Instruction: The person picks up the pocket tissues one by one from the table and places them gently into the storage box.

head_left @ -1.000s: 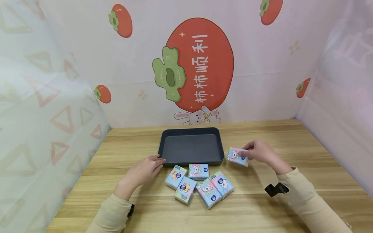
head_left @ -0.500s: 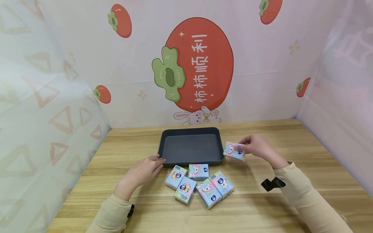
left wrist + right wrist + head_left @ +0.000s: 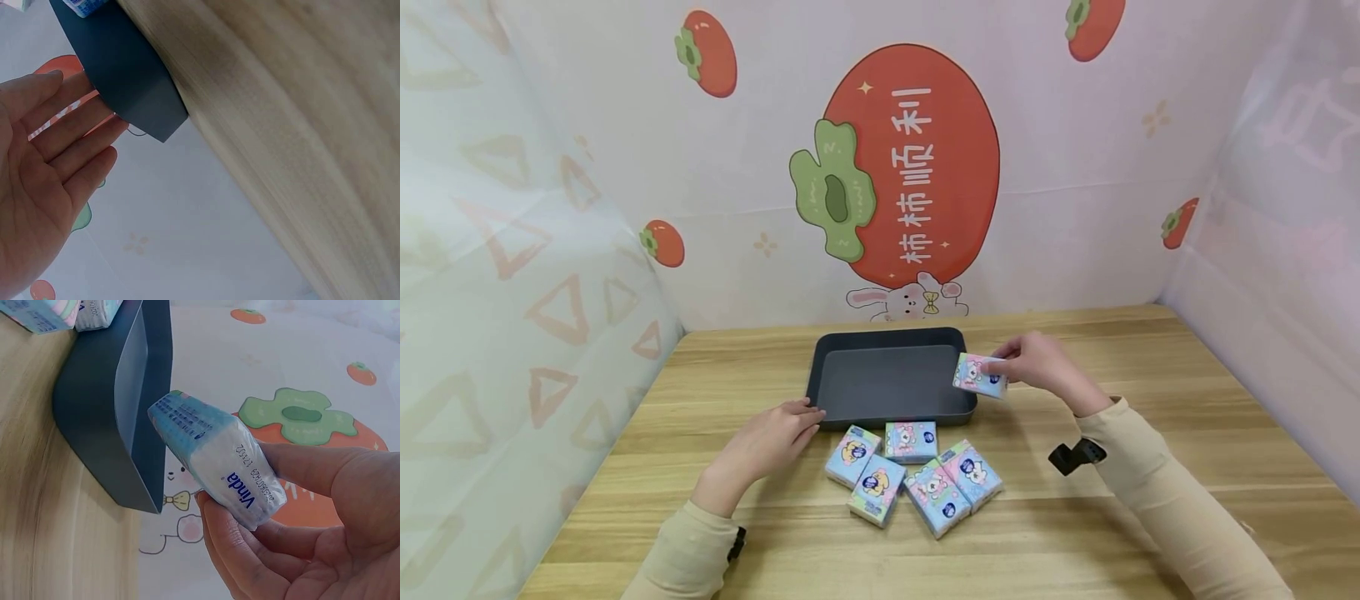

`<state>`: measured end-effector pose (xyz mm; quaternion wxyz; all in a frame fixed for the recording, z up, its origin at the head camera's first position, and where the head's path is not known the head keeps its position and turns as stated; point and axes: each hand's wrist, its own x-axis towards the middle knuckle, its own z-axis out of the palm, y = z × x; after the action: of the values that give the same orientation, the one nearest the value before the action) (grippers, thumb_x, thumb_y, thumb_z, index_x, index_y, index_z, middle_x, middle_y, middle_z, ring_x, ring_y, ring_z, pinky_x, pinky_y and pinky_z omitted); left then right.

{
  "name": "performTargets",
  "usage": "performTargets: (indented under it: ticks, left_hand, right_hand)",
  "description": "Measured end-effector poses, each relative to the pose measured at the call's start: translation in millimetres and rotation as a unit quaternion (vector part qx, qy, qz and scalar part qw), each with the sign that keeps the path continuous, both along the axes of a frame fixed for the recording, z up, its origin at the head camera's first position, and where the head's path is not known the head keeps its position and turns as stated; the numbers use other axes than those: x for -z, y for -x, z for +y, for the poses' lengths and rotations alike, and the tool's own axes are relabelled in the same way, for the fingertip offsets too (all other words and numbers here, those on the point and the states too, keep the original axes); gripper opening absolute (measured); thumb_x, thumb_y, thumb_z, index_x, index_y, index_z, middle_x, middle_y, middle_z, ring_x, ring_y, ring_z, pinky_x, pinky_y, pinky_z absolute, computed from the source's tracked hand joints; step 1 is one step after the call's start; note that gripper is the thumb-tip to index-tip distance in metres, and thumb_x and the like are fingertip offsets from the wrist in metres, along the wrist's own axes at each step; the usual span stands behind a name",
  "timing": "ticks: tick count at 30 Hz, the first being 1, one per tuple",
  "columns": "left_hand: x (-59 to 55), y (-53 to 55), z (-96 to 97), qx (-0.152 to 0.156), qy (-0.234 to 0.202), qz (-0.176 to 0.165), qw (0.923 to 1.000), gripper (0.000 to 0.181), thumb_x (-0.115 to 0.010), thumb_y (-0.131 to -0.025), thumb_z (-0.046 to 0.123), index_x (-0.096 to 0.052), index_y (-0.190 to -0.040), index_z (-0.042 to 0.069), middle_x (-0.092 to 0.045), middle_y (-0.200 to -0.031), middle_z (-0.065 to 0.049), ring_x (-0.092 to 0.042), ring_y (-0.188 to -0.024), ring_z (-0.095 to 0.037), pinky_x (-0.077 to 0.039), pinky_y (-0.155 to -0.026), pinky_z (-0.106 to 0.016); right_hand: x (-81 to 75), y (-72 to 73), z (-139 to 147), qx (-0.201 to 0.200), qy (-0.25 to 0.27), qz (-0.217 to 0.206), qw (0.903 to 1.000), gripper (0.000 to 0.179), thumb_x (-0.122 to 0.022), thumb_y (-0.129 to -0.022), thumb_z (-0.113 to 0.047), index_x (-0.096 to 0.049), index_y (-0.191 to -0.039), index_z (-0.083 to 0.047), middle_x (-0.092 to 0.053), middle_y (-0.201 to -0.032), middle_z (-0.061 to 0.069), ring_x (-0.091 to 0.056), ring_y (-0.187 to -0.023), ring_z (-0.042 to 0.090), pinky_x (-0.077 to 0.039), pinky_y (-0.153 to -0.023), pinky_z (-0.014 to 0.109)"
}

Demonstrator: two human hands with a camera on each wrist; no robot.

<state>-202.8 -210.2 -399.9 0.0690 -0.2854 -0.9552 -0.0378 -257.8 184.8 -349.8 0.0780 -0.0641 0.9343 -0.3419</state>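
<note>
A dark rectangular baking tray lies on the wooden table. My left hand rests its fingertips on the tray's front left corner; the left wrist view shows those fingers nearly straight against the rim. Between thumb and fingers, my right hand pinches a small tissue pack over the tray's right rim. In the right wrist view the same tissue pack, with Vinda printed on its end, is held above the table. Several more packs lie before the tray, among them a pink and blue tissue pack.
Two yellow-dog tissue packs, one of them the nearer pack, lie front left. Two touching packs, including the rightmost pack, lie front right. A white cloth backdrop with printed persimmons stands behind the table.
My right hand has moved left and a little farther back with the tissue pack, from beside the tray to over its right rim. The left hand has stayed on the tray's corner.
</note>
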Motion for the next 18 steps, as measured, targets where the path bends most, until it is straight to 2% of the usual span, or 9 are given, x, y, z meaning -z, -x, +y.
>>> performTargets:
  ticks: [7,14,18]
  left_hand:
    - [0.4,-0.3,-0.5,-0.005,-0.004,-0.003,1.0000,0.026,-0.059,-0.094,0.016,-0.069,-0.115,0.006,-0.065,-0.120,-0.014,-0.059,-0.117,-0.030,-0.052,-0.094,-0.046]
    - [-0.7,-1.1,-0.5,-0.002,-0.006,0.000,1.0000,0.025,-0.059,-0.094,0.016,-0.069,-0.115,0.006,-0.066,-0.120,-0.014,-0.059,-0.116,-0.030,-0.052,-0.094,-0.046]
    - [-0.8,-0.8,-0.2,-0.001,-0.005,-0.002,1.0000,0.026,-0.059,-0.094,0.016,-0.069,-0.115,0.006,-0.066,-0.120,-0.014,-0.059,-0.117,-0.031,-0.052,-0.094,-0.046]
  right_hand:
    - [-0.6,10.0,-11,-0.006,0.002,-0.013,0.9999,0.044,-0.071,-0.084,-0.034,-0.068,-0.109,0.002,-0.067,-0.098,0.016,-0.065,-0.073,0.018,-0.058,-0.070,0.032]
    - [-1.6,19.4,-24,-0.017,0.002,-0.016,0.9997,0.044,-0.072,-0.083,-0.034,-0.068,-0.107,0.002,-0.068,-0.097,0.015,-0.066,-0.077,0.023,-0.058,-0.072,0.033]
    - [0.0,25.9,-31,-0.021,0.000,-0.019,0.9996,0.042,-0.073,-0.082,-0.035,-0.070,-0.105,0.000,-0.069,-0.095,0.013,-0.066,-0.075,0.021,-0.058,-0.074,0.034]
